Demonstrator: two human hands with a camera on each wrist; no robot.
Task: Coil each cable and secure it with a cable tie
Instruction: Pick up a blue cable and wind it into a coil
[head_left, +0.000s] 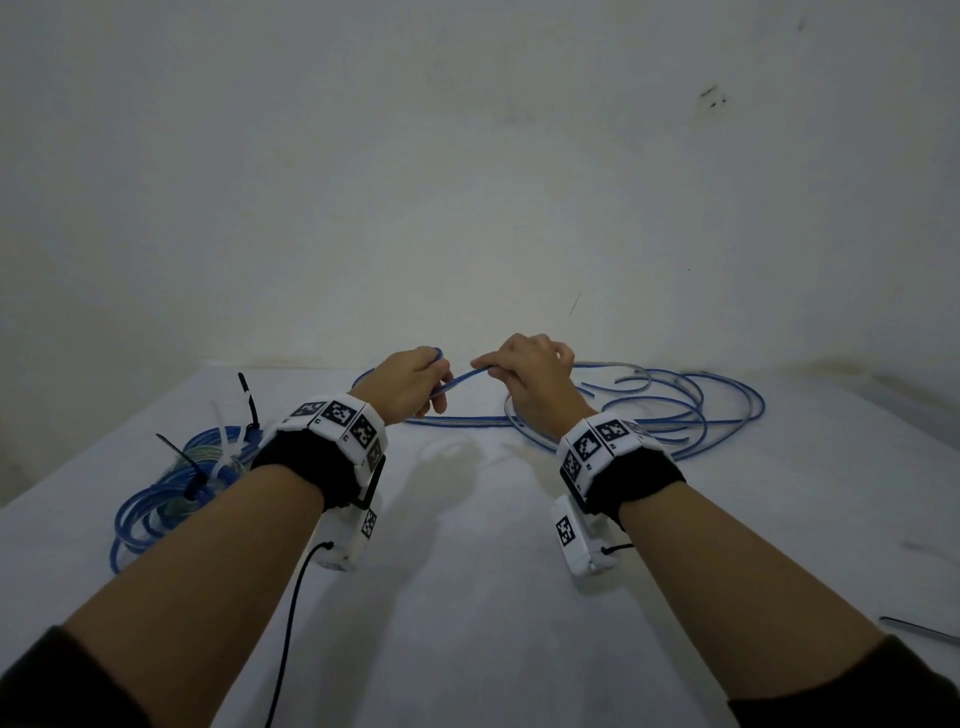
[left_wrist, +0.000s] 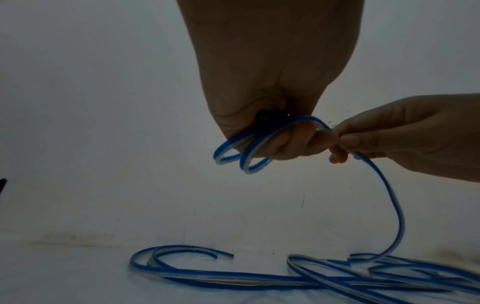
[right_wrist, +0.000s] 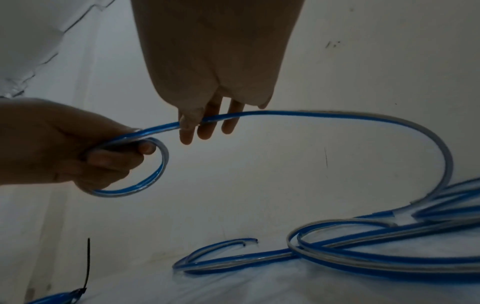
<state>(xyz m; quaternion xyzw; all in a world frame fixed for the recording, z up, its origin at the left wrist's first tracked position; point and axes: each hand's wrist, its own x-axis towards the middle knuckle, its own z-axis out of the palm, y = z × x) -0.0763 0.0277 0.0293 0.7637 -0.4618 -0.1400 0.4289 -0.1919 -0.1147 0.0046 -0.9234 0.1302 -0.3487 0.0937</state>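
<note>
A blue-and-clear cable (head_left: 675, 410) lies in loose loops at the back right of the white table (head_left: 467, 571). My left hand (head_left: 415, 387) grips two small loops of the cable (left_wrist: 241, 156) above the table. My right hand (head_left: 524, 374) pinches the same cable (right_wrist: 233, 116) just to the right of the left hand, and the cable hangs from there in an arc down to the loose pile (left_wrist: 363, 275). Loose cut ends (right_wrist: 249, 241) lie on the table below the hands.
At the left of the table lie coiled blue cables (head_left: 171, 493) bound with black and white cable ties (head_left: 228, 447). A black tie tail (right_wrist: 87, 265) sticks up there. A thin dark tie (head_left: 919, 630) lies near the right edge. A wall (head_left: 467, 182) stands close behind.
</note>
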